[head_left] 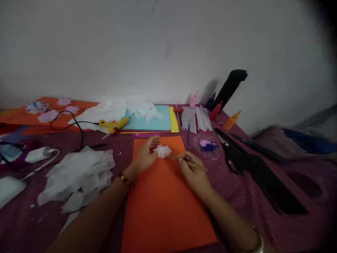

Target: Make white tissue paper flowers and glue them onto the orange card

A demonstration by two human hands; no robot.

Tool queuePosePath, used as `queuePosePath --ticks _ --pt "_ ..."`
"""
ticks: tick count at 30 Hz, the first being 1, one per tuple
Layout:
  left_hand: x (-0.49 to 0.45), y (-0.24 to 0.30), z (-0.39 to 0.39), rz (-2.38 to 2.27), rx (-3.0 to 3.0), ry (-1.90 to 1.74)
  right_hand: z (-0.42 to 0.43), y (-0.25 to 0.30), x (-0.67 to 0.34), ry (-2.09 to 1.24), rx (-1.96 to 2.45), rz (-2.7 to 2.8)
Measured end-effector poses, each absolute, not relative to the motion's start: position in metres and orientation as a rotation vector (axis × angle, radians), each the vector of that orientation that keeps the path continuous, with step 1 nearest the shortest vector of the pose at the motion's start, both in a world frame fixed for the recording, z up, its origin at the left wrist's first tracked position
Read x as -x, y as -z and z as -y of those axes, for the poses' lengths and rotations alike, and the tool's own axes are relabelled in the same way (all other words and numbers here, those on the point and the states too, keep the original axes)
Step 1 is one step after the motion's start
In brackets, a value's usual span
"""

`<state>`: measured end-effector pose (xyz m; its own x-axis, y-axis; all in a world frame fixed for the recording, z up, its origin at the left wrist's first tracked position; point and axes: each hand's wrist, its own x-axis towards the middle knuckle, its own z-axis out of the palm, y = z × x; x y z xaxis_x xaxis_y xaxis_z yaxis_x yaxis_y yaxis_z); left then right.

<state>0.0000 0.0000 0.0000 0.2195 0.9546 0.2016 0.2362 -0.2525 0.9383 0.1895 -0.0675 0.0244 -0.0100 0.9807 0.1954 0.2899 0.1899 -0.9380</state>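
Observation:
A ruffled white paper flower (163,151) is at the far part of an orange sheet (168,203). My left hand (146,154) curves around the flower's left side, thumb against its edge and fingers above it. From the right, my right hand (193,170) pinches a thin brownish stick (173,157), its tip at the flower's lower right edge; blur hides what kind of stick it is. Right of the sheet, pink and dark blue paint (207,145) sits on a clear plastic piece. A blue paintbrush (189,133) lies just beyond my right hand.
White paper pieces (79,174) are heaped at left. Behind them lies a yellow glue gun (114,125) with its black cord. Black scissors (231,154) and a black strip (273,184) lie at right. Paint bottles (231,120) stand near the wall. Finished-looking paper flowers (48,116) rest far left.

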Motion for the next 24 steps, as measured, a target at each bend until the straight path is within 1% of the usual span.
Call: queuePosePath --ticks 6,12,24 --pt "-0.0001 0.0064 -0.001 -1.067 -1.643 -1.1 0.0636 -0.0205 -0.1918 -0.799 1.301 1.53" --pt "-0.0032 0.004 -0.0009 -1.113 -1.609 -1.101 0.0639 -0.0266 -0.1896 -0.884 1.292 1.427" --pt "-0.0021 0.0017 -0.0007 -1.101 -1.619 -1.103 0.0622 -0.0255 -0.1852 -1.016 1.299 1.427"
